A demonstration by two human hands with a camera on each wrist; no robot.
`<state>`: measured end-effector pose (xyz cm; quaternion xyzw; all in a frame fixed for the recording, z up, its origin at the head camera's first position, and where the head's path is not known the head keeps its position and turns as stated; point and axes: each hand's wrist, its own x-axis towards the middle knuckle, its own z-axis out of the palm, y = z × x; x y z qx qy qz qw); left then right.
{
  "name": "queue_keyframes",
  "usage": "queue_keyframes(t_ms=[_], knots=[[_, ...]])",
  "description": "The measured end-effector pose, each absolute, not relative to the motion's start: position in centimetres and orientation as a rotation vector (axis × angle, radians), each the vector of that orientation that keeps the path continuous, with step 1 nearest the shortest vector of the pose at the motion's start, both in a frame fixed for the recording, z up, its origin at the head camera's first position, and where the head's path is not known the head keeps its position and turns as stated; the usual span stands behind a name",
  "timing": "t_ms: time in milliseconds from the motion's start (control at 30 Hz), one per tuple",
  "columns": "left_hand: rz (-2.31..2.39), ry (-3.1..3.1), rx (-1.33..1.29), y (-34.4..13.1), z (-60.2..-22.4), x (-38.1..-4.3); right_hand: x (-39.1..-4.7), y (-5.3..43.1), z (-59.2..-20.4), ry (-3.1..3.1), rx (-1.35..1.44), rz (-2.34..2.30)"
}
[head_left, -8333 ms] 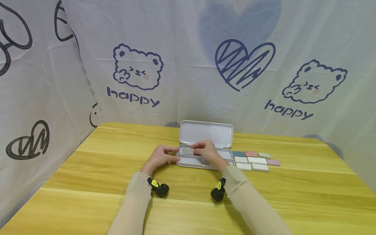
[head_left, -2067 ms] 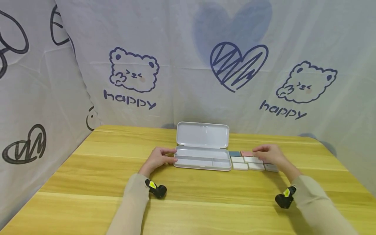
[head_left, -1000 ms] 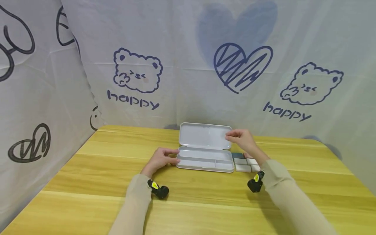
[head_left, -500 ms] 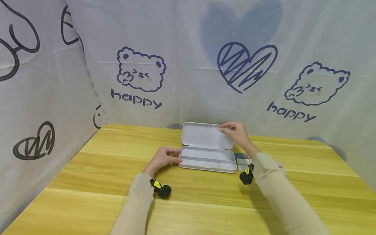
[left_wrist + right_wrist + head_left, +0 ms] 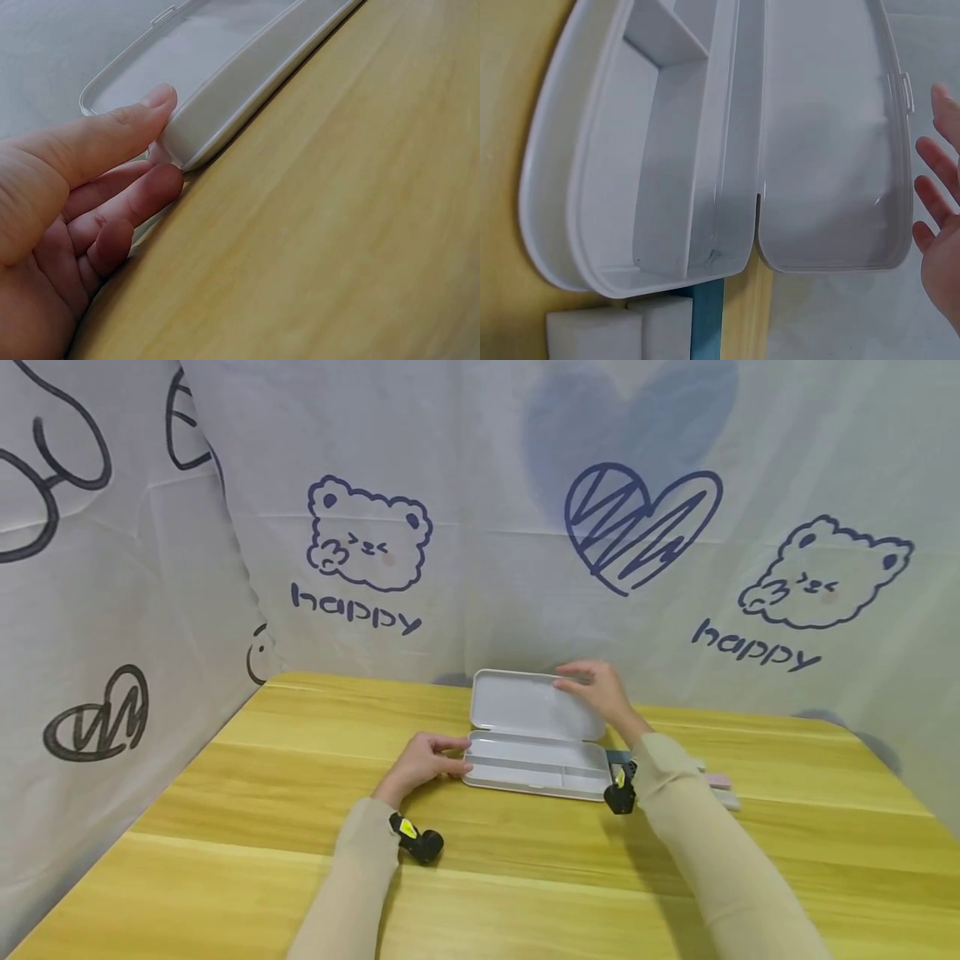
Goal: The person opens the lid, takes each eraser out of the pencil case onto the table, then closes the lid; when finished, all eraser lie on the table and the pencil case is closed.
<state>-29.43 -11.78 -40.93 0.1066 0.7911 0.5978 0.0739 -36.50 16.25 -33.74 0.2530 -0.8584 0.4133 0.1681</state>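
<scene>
A white pencil case stands with its hinged lid raised behind it. Thin dividers split its inside into compartments. At the case's left end, my left hand holds the corner; the left wrist view has the thumb on the rim and the fingers curled by the outer wall. My right hand is at the lid's upper right edge in the head view. Seen from the right wrist, its spread fingers lie alongside the lid's latch edge, holding nothing.
Right of the case, small flat blocks lie on the wooden table: a blue one, white ones, a pink one and a greyish one. My right sleeve hides several. A printed curtain hangs behind.
My right hand was inside the case at a grey block, later over the blocks on the right, then moved left and up to the lid's top edge. My left hand has stayed at the case.
</scene>
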Motion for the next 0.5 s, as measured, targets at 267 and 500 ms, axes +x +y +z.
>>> queue_keyframes(t_ms=[267,500], knots=[[1.767,2.373,0.344,-11.6,-38.6,-27.7,-37.0,16.1,-34.0,-2.512,0.757,1.169],[1.774,2.373,0.333,-11.6,-38.5,-27.5,-37.2,16.0,-34.1,-2.570,0.740,1.216]])
